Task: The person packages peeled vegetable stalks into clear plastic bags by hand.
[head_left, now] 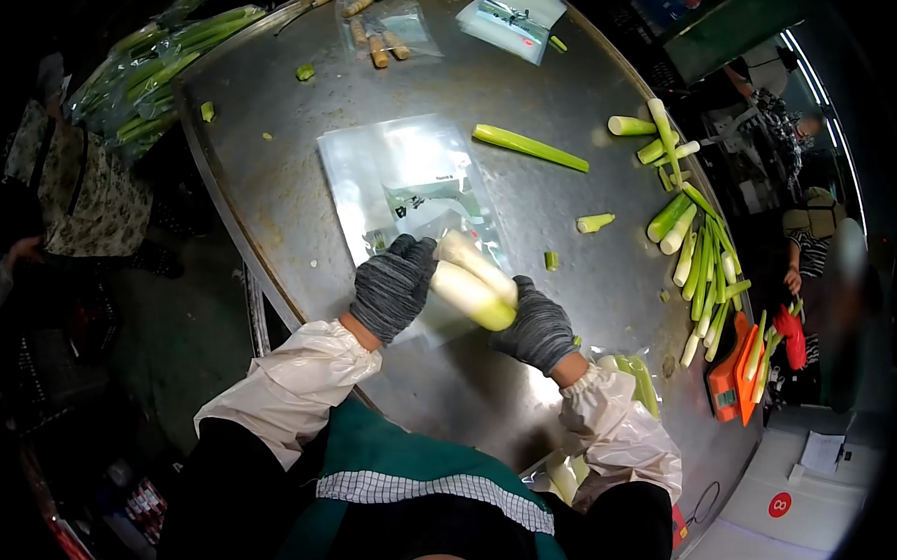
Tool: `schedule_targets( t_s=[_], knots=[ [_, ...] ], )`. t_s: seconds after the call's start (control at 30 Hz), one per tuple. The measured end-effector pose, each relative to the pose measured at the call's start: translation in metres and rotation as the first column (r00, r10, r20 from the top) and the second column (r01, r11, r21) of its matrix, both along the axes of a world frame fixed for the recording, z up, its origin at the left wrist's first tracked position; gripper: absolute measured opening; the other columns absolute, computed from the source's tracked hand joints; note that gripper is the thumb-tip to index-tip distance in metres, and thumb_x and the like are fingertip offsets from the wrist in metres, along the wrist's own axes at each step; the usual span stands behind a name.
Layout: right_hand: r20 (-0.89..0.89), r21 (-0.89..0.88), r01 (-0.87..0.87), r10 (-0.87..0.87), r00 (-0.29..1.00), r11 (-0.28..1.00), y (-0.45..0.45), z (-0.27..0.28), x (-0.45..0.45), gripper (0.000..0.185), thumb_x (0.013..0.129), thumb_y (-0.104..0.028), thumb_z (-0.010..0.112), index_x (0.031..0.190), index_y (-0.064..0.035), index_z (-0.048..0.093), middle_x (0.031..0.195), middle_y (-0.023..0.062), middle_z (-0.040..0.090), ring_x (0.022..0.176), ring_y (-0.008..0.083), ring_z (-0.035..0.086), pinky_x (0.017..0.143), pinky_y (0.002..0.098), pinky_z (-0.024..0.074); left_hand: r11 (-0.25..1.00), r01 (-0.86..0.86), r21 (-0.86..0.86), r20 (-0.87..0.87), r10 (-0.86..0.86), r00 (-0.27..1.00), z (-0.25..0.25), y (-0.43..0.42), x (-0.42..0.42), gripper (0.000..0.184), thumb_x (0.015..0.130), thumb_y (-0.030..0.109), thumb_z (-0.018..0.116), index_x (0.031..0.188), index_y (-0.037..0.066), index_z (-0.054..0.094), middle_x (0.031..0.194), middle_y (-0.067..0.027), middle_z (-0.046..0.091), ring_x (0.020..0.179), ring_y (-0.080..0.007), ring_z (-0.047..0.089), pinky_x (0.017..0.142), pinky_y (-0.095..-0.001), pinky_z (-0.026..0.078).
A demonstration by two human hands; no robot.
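Note:
Two thick pieces of white and pale green stalk [473,294] lie side by side between my gloved hands, above the metal table. My left hand [393,288], in a grey glove, is closed at their white left end. At the greener right end my right hand [535,326], also gloved in grey, has its fingers wrapped round them. Beneath and beyond the stalks is a stack of clear printed plastic bags [373,172], partly hidden by my left hand.
Stalks [705,261] are piled along the right edge of the metal table [273,172], near an orange scale [729,377]. A long green piece [530,148] lies beyond the bags. Knives with wooden handles [378,49] are at the far side. People stand left and right.

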State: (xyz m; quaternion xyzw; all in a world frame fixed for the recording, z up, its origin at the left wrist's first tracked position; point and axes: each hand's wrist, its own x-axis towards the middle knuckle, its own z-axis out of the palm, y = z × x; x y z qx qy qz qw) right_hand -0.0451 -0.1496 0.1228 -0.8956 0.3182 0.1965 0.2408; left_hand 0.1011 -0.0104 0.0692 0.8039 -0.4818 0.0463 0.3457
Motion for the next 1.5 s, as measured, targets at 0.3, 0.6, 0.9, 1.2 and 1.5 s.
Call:
schedule_targets(
  t_s=[0.3,0.6,0.9,1.2,1.5],
  knots=[
    [0.057,0.534,0.319,-0.410,0.910,0.783,0.009,-0.048,-0.008,0.076,0.053,-0.040,0.073,0.107,0.0037,0.041,0.089,0.0181,0.058,0.081,0.0259,0.058,0.071,0.0321,0.0450,0.994,0.106,0.012,0.140,-0.106,0.984,0.004,0.006,-0.022,0.025,0.071,0.010,0.051,0.095,0.004,0.051,0.072,-0.0105,0.050,0.055,-0.0241,0.053,0.046,-0.0334,0.043],
    [0.097,-0.094,0.148,-0.139,0.986,0.984,0.051,-0.038,0.005,0.080,0.062,-0.036,0.062,0.121,0.0039,0.027,0.088,0.0226,0.053,0.079,0.0336,0.056,0.071,0.0383,0.0442,0.951,0.308,0.029,0.260,-0.304,0.916,-0.002,-0.002,-0.027,0.031,0.065,0.010,0.053,0.095,0.004,0.054,0.072,-0.0093,0.054,0.059,-0.0242,0.055,0.048,-0.0343,0.044],
    [0.048,0.948,0.173,-0.656,0.753,0.268,0.026,-0.044,-0.012,0.052,0.065,-0.022,0.066,0.107,0.0016,0.048,0.090,0.0099,0.056,0.074,0.0201,0.055,0.064,0.0302,0.0450,0.976,0.174,-0.133,0.053,-0.168,0.984,-0.016,0.012,-0.038,0.024,0.064,0.012,0.054,0.087,0.006,0.053,0.071,-0.0091,0.052,0.063,-0.0254,0.055,0.051,-0.0360,0.045],
    [0.415,0.680,0.013,-0.399,0.818,0.733,0.026,-0.050,-0.004,0.066,0.060,-0.013,0.068,0.117,-0.0005,0.038,0.107,0.0118,0.049,0.096,0.0213,0.048,0.085,0.0298,0.0380,0.911,0.388,-0.140,0.213,-0.355,0.910,-0.010,0.003,-0.053,0.017,0.064,0.008,0.053,0.082,0.006,0.054,0.071,-0.0076,0.053,0.059,-0.0238,0.054,0.047,-0.0348,0.044],
    [0.640,0.074,-0.099,0.028,0.768,0.992,-0.016,-0.066,0.032,0.087,0.054,-0.022,0.074,0.124,-0.0001,0.027,0.120,0.0157,0.040,0.111,0.0266,0.040,0.093,0.0301,0.0326,0.968,0.236,-0.087,0.164,-0.220,0.962,-0.007,-0.009,-0.038,0.011,0.067,0.009,0.050,0.077,0.005,0.051,0.065,-0.0084,0.048,0.057,-0.0239,0.053,0.046,-0.0358,0.041]
  ],
)
